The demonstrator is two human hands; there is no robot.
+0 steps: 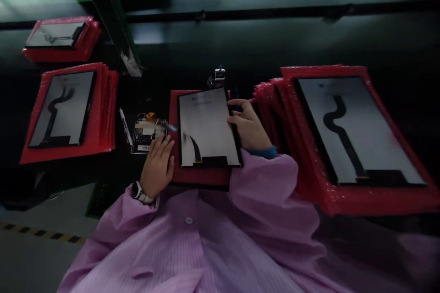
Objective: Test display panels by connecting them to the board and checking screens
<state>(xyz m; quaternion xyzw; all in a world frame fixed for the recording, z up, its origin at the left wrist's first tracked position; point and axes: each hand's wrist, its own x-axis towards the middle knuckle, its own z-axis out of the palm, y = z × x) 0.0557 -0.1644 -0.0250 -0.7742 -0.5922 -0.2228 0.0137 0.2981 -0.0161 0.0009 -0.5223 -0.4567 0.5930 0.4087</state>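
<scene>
1. While our right hand [249,127] grips the right edge of a display panel [206,128], its fingers curl narrowly around that edge; we cannot tell whether the panel is lifted.
2. Our left hand [157,167] holds nothing that we can see. Its fingers [161,149] lie loosely together, reaching a printed card [148,135] and the edge of the red foam sleeve [202,176].
3. That panel sits on the sleeve at the middle of the dark workbench [240,41], directly before us, with a curved black flex cable [195,149] showing at its lower left.
4. As things lie, one sleeved panel is out alone between the stacks. A large fanned stack of red sleeves [343,203] stands at our right, and two more stacks [110,110] [62,55] lie at our left. We cannot tell which stacks are finished.
5. Each stack's top sleeve holds a panel with a similar black cable, such as the right one [347,132]. Panels lower down are hidden, so we cannot count them.
</scene>
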